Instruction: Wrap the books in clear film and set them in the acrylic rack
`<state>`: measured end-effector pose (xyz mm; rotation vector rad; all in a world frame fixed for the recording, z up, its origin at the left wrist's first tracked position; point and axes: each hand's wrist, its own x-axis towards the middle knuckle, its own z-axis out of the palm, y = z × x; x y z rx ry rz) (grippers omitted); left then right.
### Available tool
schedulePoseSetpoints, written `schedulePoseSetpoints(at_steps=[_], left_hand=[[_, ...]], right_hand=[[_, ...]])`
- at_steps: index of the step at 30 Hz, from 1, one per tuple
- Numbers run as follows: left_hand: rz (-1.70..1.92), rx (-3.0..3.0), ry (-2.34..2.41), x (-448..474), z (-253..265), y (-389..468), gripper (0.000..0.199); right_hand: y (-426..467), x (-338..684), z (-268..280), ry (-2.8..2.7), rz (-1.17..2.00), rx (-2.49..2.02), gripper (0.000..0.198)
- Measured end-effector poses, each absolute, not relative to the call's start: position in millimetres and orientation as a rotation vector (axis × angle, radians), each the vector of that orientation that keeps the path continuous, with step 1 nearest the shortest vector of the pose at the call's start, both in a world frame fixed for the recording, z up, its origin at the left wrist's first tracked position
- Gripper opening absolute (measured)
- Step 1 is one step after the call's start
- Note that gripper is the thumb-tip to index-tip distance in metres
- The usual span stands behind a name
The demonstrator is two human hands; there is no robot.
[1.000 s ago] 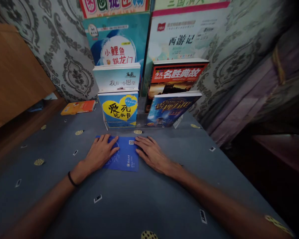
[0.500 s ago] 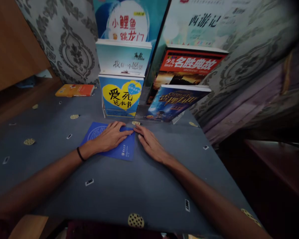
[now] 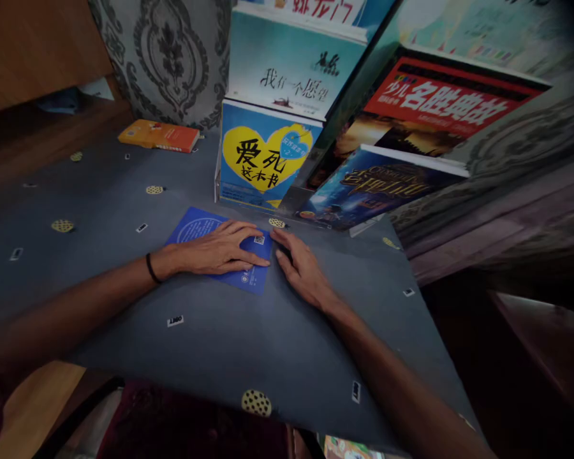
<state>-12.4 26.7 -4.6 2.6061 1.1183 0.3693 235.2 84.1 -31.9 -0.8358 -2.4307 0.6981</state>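
The left hand [image 3: 217, 248] lies palm down across the middle of a blue printed leaflet [image 3: 256, 273], its fingers loosely spread and pointing right, closed on nothing. A black-and-white QR code [image 3: 259, 240] shows in the gap between those fingers, and a black band [image 3: 153, 269] circles the wrist. The leaflet rests flat on a dark grey tablecloth [image 3: 220, 344] printed with yellow pineapples and small white labels; white lettering inside a curved outline shows at its far left part.

The right hand [image 3: 302, 268] rests just beside the leaflet's right edge, fingers extended together and slightly bent, the thumb apart from them, gripping nothing. Whether its fingertips touch the paper cannot be told.

On the far side of the leaflet, books stand leaning in tiers. On the left are a blue book with a yellow heart [image 3: 268, 153] and, behind it, a pale teal book [image 3: 291, 70]. On the right are a dark blue book with gold lettering [image 3: 382, 185] and, behind it, a book with a red title band [image 3: 440, 105]. An orange book [image 3: 160, 136] lies flat at the far left, near a patterned wall covering [image 3: 172, 57].
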Motion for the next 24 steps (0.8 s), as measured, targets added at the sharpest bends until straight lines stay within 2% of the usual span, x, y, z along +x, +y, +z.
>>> schedulePoseSetpoints(at_steps=[13,24], left_hand=[[0.344,2.604,0.949,-10,5,-1,0.034],[0.379,2.625,0.964,-9,7,-6,0.032]], right_hand=[[85,236,-33,-2.42,0.68,-0.806,0.048],[88,227,-34,-2.538,0.344,-0.713,0.042]])
